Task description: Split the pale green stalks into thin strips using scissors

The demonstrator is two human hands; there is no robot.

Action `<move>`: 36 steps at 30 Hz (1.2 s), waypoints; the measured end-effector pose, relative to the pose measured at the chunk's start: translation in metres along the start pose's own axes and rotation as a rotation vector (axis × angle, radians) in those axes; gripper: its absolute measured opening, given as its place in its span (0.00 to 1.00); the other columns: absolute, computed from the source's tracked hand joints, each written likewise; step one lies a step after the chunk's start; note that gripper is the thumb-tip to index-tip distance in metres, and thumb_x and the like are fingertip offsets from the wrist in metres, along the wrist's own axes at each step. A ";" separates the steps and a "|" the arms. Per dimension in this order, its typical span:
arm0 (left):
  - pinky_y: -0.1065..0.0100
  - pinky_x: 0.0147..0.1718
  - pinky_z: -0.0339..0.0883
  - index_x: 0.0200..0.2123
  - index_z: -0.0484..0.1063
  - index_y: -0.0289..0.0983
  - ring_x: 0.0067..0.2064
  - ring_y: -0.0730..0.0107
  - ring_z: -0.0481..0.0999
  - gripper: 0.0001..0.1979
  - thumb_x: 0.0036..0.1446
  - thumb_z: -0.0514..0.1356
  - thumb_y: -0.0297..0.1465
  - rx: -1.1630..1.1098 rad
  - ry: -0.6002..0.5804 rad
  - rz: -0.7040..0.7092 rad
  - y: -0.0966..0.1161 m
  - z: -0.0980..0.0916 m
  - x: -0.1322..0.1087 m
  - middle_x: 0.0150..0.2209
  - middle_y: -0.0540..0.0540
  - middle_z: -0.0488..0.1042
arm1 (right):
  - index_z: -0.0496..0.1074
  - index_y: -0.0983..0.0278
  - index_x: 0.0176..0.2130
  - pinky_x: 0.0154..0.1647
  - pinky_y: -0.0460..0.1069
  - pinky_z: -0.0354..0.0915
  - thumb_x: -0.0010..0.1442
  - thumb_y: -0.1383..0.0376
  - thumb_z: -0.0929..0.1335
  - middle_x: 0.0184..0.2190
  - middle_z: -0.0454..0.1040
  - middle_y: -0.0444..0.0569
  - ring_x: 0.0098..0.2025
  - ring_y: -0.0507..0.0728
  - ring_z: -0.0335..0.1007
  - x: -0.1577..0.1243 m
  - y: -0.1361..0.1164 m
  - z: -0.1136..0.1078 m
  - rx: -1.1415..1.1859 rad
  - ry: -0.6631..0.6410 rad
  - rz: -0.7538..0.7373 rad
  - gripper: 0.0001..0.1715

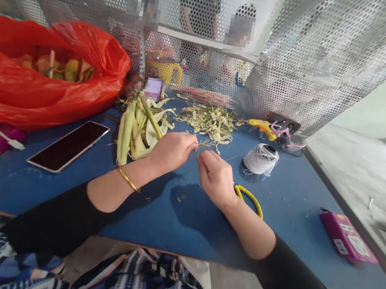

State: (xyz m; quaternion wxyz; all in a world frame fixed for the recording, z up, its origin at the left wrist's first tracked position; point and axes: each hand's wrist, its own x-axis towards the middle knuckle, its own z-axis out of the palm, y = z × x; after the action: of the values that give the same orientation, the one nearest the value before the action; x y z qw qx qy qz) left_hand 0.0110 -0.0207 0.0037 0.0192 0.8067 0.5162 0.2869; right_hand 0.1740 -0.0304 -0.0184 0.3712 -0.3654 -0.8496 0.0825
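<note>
Over the middle of the blue table (151, 226), my left hand (175, 150) and my right hand (217, 177) are close together, both closed in a pinch. A thin greenish-brown strip of husk (204, 145) shows between the fingertips, with what looks like fine thread near it; its ends are hidden in my fingers. Left of my left hand lie green corn husks (127, 131) in a bundle. A spool of white thread (261, 159) stands right of my right hand. Yellow-handled pliers (252, 198) lie partly hidden behind my right wrist.
Behind the hands is a pile of shredded strips (211, 122). A yellow glue gun (262, 127) and glasses (294, 143) lie at the back right. A red plastic bag (85, 103), a phone (68, 146) and purple power strips (349, 236) flank me. People stand behind a perforated screen (296, 68).
</note>
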 end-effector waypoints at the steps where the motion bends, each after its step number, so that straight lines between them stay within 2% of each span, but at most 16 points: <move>1: 0.66 0.34 0.64 0.32 0.75 0.36 0.36 0.62 0.77 0.13 0.63 0.51 0.28 0.045 -0.028 0.015 0.001 0.000 -0.001 0.33 0.42 0.79 | 0.57 0.60 0.26 0.29 0.49 0.52 0.64 0.67 0.58 0.24 0.63 0.46 0.26 0.54 0.57 0.000 -0.001 -0.002 -0.061 -0.014 -0.040 0.14; 5: 0.65 0.32 0.62 0.31 0.74 0.35 0.35 0.60 0.76 0.13 0.62 0.50 0.26 0.197 -0.162 0.065 0.006 -0.002 -0.003 0.31 0.40 0.77 | 0.60 0.61 0.27 0.27 0.49 0.48 0.61 0.70 0.58 0.24 0.63 0.46 0.25 0.53 0.54 0.002 -0.001 -0.014 -0.206 -0.086 -0.135 0.12; 8: 0.66 0.34 0.63 0.30 0.75 0.36 0.36 0.61 0.76 0.12 0.61 0.52 0.26 0.107 -0.269 0.178 0.006 -0.003 -0.003 0.31 0.43 0.77 | 0.61 0.61 0.25 0.28 0.48 0.49 0.61 0.68 0.59 0.23 0.62 0.45 0.26 0.52 0.54 0.009 0.004 -0.029 -0.127 -0.095 -0.079 0.12; 10: 0.68 0.36 0.63 0.30 0.75 0.37 0.36 0.65 0.76 0.12 0.60 0.52 0.26 -0.081 -0.320 0.253 0.005 -0.004 -0.002 0.31 0.46 0.77 | 0.61 0.62 0.23 0.29 0.47 0.52 0.60 0.65 0.61 0.22 0.62 0.43 0.26 0.51 0.56 0.015 0.011 -0.038 0.050 -0.106 0.031 0.14; 12: 0.70 0.35 0.63 0.30 0.75 0.37 0.34 0.70 0.75 0.12 0.61 0.52 0.27 -0.278 -0.324 0.256 0.003 -0.006 -0.001 0.30 0.48 0.77 | 0.63 0.62 0.22 0.26 0.46 0.52 0.59 0.60 0.64 0.19 0.60 0.41 0.24 0.50 0.55 0.021 0.021 -0.042 0.281 -0.145 0.204 0.16; 15: 0.72 0.29 0.60 0.31 0.75 0.37 0.27 0.74 0.69 0.13 0.61 0.51 0.30 -0.465 -0.260 0.123 0.003 -0.011 0.000 0.24 0.51 0.71 | 0.67 0.63 0.22 0.20 0.46 0.50 0.52 0.52 0.68 0.17 0.58 0.38 0.18 0.48 0.50 0.023 0.030 -0.034 0.628 -0.207 0.472 0.18; 18: 0.73 0.26 0.58 0.30 0.73 0.36 0.24 0.75 0.64 0.13 0.61 0.51 0.32 -0.538 -0.194 0.004 0.003 -0.012 0.000 0.22 0.53 0.66 | 0.67 0.62 0.23 0.18 0.46 0.51 0.50 0.48 0.69 0.15 0.56 0.36 0.16 0.47 0.46 0.019 0.030 -0.019 0.781 -0.279 0.573 0.20; 21: 0.72 0.26 0.58 0.29 0.72 0.36 0.24 0.75 0.63 0.11 0.60 0.52 0.30 -0.538 -0.116 -0.075 0.002 -0.009 0.001 0.21 0.54 0.64 | 0.66 0.62 0.23 0.21 0.46 0.54 0.56 0.51 0.66 0.14 0.55 0.37 0.18 0.49 0.51 0.013 0.021 -0.009 0.610 -0.252 0.471 0.19; 25: 0.71 0.26 0.58 0.27 0.72 0.37 0.24 0.73 0.64 0.11 0.59 0.53 0.30 -0.502 -0.044 -0.166 -0.002 -0.006 0.004 0.19 0.54 0.65 | 0.67 0.61 0.26 0.33 0.48 0.60 0.63 0.61 0.63 0.26 0.67 0.46 0.30 0.53 0.62 0.005 0.006 -0.008 0.232 -0.029 0.141 0.15; 27: 0.71 0.27 0.59 0.26 0.72 0.37 0.24 0.73 0.65 0.11 0.59 0.54 0.30 -0.481 -0.042 -0.171 -0.003 -0.005 0.004 0.19 0.54 0.65 | 0.68 0.62 0.28 0.37 0.50 0.63 0.64 0.62 0.62 0.34 0.70 0.51 0.35 0.54 0.65 0.003 0.002 -0.008 0.184 0.076 0.022 0.14; 29: 0.71 0.28 0.59 0.25 0.71 0.37 0.26 0.72 0.66 0.11 0.59 0.54 0.29 -0.462 -0.055 -0.149 -0.003 -0.004 0.004 0.19 0.54 0.66 | 0.69 0.62 0.30 0.41 0.51 0.65 0.66 0.62 0.62 0.39 0.71 0.53 0.40 0.55 0.68 0.002 0.000 -0.008 0.255 0.103 -0.055 0.14; 33: 0.71 0.29 0.59 0.24 0.71 0.36 0.27 0.72 0.68 0.13 0.59 0.52 0.27 -0.413 -0.081 -0.117 0.000 -0.001 0.002 0.22 0.52 0.70 | 0.67 0.61 0.33 0.41 0.50 0.66 0.68 0.61 0.59 0.33 0.72 0.49 0.37 0.54 0.69 0.003 0.002 -0.007 0.466 -0.016 0.005 0.14; 36: 0.70 0.30 0.60 0.26 0.73 0.36 0.28 0.70 0.70 0.12 0.60 0.53 0.28 -0.349 -0.050 -0.120 0.002 0.002 0.001 0.23 0.50 0.72 | 0.64 0.61 0.31 0.39 0.50 0.64 0.68 0.62 0.59 0.29 0.68 0.47 0.34 0.54 0.65 0.003 0.004 -0.006 0.386 0.005 0.009 0.14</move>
State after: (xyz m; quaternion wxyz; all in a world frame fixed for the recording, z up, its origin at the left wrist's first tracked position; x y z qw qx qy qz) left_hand 0.0137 -0.0202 0.0032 0.1887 0.7659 0.5050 0.3502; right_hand 0.1792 -0.0267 -0.0138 0.4360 -0.2915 -0.8155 0.2446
